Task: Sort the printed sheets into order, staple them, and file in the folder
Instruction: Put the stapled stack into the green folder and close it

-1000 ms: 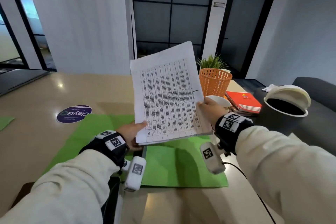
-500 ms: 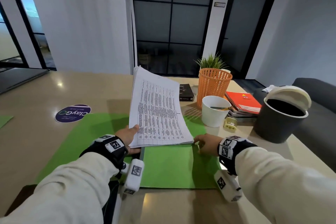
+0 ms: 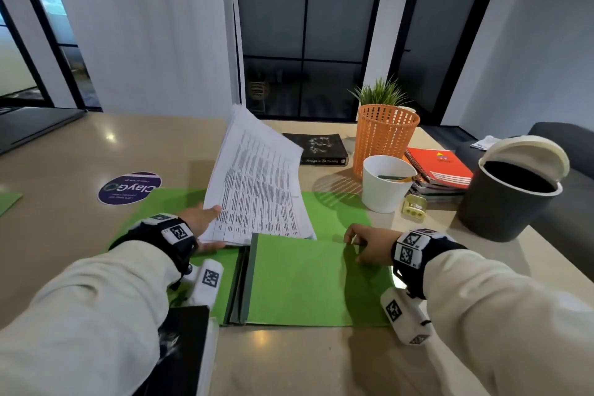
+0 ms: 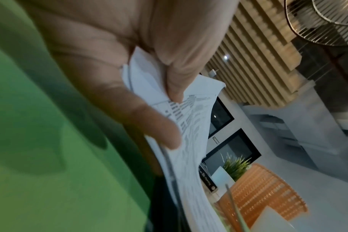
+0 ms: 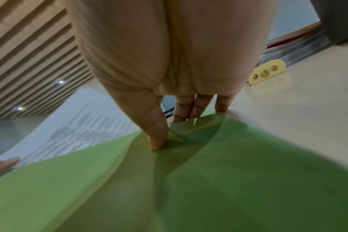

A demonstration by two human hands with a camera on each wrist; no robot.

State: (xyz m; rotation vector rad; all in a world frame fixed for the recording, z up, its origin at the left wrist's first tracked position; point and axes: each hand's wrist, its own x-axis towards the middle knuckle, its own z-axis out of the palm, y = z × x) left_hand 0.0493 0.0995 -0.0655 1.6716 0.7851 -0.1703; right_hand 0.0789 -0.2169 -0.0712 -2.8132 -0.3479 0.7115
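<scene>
A stack of printed sheets [image 3: 257, 193] with tables of text leans up and away over the open green folder [image 3: 299, 283] on the table. My left hand [image 3: 215, 228] pinches the stack's near left corner, thumb on top and fingers beneath; the left wrist view shows the same grip on the sheets [image 4: 191, 141]. My right hand [image 3: 363, 241] pinches the right edge of the folder's raised right leaf. In the right wrist view the thumb [image 5: 157, 138] lies on the green leaf [image 5: 189, 172] with the fingers behind it. No stapler is visible.
A white cup [image 3: 385, 183], orange mesh basket [image 3: 384, 135], yellow sharpener [image 3: 414, 207], red notebooks [image 3: 438, 167] and a dark bin [image 3: 508, 196] crowd the right. A black book [image 3: 318, 148] lies behind the sheets, a purple sticker [image 3: 128, 188] at left, another black book [image 3: 183, 347] near me.
Both hands held the sheets upright a second ago. The stack has come down over the folder in my left hand alone, and my right hand has taken hold of the folder's right leaf.
</scene>
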